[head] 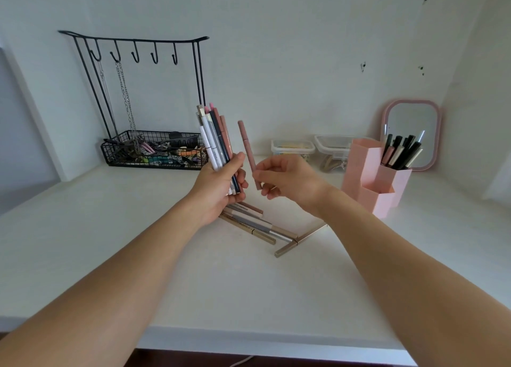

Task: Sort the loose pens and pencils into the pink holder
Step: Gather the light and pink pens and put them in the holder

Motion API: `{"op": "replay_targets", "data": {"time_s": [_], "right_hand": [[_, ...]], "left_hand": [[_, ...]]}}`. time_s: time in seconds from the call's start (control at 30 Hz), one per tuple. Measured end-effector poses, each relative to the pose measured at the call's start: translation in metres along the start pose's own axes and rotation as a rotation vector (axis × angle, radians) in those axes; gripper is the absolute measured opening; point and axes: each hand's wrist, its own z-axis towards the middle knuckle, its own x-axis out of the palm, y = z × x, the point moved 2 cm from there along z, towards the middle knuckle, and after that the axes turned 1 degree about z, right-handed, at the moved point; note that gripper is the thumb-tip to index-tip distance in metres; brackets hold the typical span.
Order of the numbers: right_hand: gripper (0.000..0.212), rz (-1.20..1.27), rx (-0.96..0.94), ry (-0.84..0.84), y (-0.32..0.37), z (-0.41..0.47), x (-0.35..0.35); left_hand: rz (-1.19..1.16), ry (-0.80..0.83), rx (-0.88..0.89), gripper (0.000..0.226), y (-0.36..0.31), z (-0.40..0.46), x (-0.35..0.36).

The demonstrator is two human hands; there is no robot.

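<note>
My left hand [221, 189] grips an upright bundle of pens and pencils [214, 137] above the white desk. Beside it, my right hand [287, 177] pinches a single dusty-pink pencil [247, 148], held nearly upright and apart from the bundle. Under both hands, several loose beige and grey pencils [257, 224] lie on the desk, one gold pencil [300, 239] angled off to the right. The pink holder [367, 173] stands at the right, its tall back compartment holding several dark pens [401, 152]; its lower front compartments show no pens.
A black wire rack [132, 51] with hooks and a basket of small items [154, 152] stands at the back left. Two clear lidded boxes [312, 149] sit by the wall. A pink-framed mirror [412, 134] leans behind the holder. The desk's front edge [262, 341] is near me.
</note>
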Motion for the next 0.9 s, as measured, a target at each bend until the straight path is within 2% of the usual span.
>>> {"op": "replay_targets", "data": {"time_s": [0.2,0.5,0.73,0.9], "right_hand": [[0.008,0.031,-0.142,-0.082,0.002,-0.002,0.012],[0.006,0.074,-0.082,-0.191,-0.003,-0.004,0.015],[0.005,0.004,-0.111,-0.171,-0.004,-0.006,0.017],[0.012,-0.003,-0.099,-0.151,0.002,-0.006,0.020]], "left_hand": [[0.011,0.004,0.025,0.026,0.000,-0.003,0.004],[0.027,0.037,-0.008,0.036,0.002,-0.007,0.009],[0.085,0.108,0.075,0.013,0.006,-0.005,0.011],[0.102,0.000,0.129,0.014,0.004,-0.001,0.008]]}}
